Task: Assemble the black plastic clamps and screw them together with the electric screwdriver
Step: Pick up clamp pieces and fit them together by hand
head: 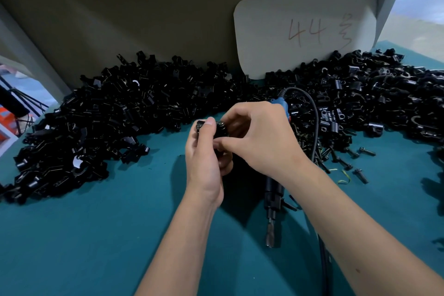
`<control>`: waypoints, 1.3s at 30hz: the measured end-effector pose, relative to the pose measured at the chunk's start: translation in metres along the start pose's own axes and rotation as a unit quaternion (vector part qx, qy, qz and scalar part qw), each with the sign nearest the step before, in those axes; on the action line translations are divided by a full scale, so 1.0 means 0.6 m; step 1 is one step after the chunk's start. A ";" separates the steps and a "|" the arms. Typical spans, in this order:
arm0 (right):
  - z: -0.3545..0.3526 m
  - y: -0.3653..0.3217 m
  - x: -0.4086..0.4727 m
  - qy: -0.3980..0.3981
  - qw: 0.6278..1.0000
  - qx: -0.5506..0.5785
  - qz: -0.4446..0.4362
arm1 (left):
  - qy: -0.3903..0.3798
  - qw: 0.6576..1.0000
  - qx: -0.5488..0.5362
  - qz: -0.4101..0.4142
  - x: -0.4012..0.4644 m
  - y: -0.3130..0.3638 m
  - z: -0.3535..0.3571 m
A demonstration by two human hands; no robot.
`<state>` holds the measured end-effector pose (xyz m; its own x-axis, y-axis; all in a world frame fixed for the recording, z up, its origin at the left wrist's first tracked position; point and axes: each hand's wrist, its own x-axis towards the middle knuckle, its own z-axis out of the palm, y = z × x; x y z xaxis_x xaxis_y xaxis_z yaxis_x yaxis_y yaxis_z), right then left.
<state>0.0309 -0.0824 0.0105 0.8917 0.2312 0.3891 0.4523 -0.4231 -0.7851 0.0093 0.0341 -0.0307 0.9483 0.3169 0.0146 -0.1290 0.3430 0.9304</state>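
both hands on one clamp [211, 131] mid-table — left hand [206, 156] grips it, right hand [254, 137] pinches at its top, two screws look seated. electric screwdriver [272, 196] lies untouched under the right wrist, so driving's not done. huge loose clamp piles [115, 113] left.

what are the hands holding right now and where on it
Both hold one black clamp: left hand grips its sides, thumb on top; right hand pinches its right end.
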 end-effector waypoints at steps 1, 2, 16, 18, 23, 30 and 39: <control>-0.001 -0.002 0.001 -0.004 1.000 -0.007 -0.008 | 0.004 1.000 0.007 0.015 0.000 0.002 0.000; -0.002 -0.004 0.002 -0.012 1.000 -0.010 -0.011 | 0.008 0.999 0.015 0.029 0.000 0.003 -0.001; 0.000 -0.001 -0.001 -0.040 0.998 -0.024 0.033 | -0.025 0.999 -0.029 -0.014 0.008 0.006 -0.008; 0.002 0.000 0.001 -0.037 0.999 -0.019 0.031 | -0.025 0.998 -0.050 -0.031 0.006 0.006 -0.008; 0.000 -0.004 0.003 -0.033 0.999 -0.023 0.035 | -0.027 0.988 -0.125 -0.088 0.005 0.007 -0.007; -0.035 0.008 0.014 -0.024 0.991 -0.103 0.078 | -0.038 0.982 -0.149 -0.110 0.007 0.014 -0.010; -0.031 0.059 0.010 0.021 0.922 -0.299 0.245 | -0.082 0.960 -0.216 -0.157 0.009 0.012 -0.012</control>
<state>0.0526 -0.1121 -0.0059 0.9858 -0.1444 0.0861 -0.0876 -0.8782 -0.4702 0.0114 0.0447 -0.0268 0.9884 0.0071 -0.1520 0.0963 0.7444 0.6608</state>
